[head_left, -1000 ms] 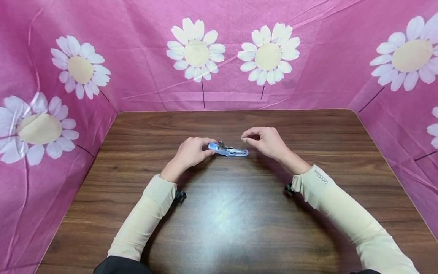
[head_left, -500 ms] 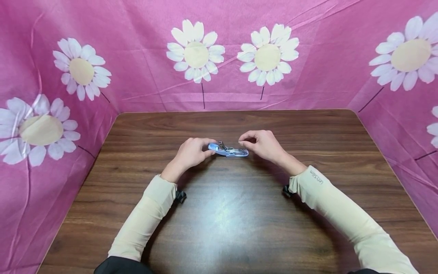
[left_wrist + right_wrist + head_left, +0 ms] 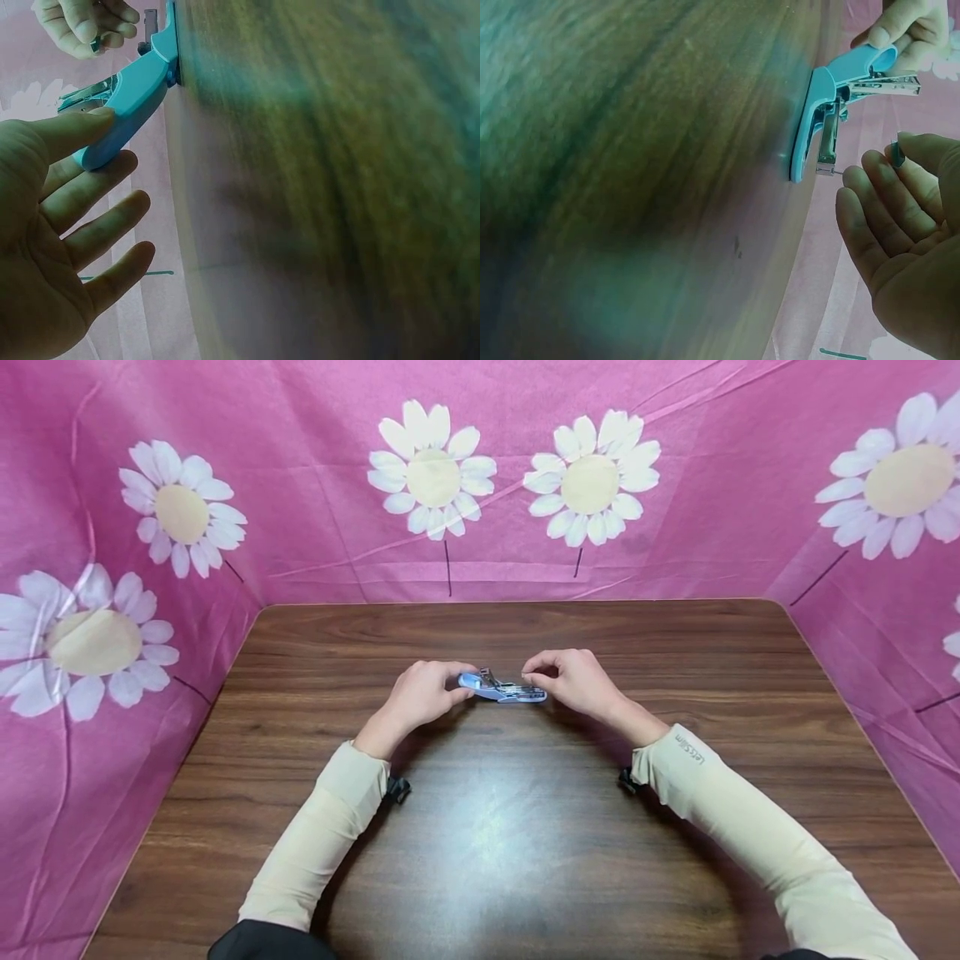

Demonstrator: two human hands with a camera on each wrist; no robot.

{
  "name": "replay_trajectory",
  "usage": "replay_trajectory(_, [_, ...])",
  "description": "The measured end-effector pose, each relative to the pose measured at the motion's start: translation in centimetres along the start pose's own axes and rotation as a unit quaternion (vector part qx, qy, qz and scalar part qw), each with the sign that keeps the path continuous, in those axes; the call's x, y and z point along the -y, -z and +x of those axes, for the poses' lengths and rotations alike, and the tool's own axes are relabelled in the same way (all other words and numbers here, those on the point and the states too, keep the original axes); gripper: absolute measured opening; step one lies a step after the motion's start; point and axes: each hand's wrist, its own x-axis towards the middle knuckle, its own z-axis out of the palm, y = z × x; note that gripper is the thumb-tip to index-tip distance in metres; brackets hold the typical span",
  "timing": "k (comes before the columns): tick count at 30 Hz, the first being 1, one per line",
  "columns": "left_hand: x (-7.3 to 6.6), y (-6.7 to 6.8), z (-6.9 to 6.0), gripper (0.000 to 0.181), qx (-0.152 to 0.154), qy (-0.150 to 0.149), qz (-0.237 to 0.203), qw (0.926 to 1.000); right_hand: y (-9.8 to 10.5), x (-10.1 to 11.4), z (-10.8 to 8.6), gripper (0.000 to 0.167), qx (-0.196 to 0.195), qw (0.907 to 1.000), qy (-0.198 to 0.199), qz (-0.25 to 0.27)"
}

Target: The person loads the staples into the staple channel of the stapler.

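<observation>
A light blue stapler lies folded open on the table, its metal magazine exposed. My left hand grips one end of it between thumb and index finger. The other left fingers stretch out loosely, as the left wrist view shows. Thumb and index finger of my right hand pinch a small dark metallic piece that looks like a short strip of staples. This hand is just above the stapler's right end. In the right wrist view the strip is apart from the magazine.
The brown wood-grain table spreads out in front of me. Behind it and at both sides hangs a pink cloth printed with white daisies. Black wrist camera mounts sit below the sleeve cuffs.
My right hand has come slightly left and down, closer to the stapler's open magazine, still pinching the small strip. My left hand and the stapler have stayed nearly in place.
</observation>
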Motion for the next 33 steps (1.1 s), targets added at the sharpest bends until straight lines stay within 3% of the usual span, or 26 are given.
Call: replay_trajectory(33, [0.0, -0.2, 0.1, 0.033, 0.001, 0.009, -0.006, 0.9999, -1.2, -0.5, 0.0, 0.011, 0.042, 0.9987, -0.001, -0.028])
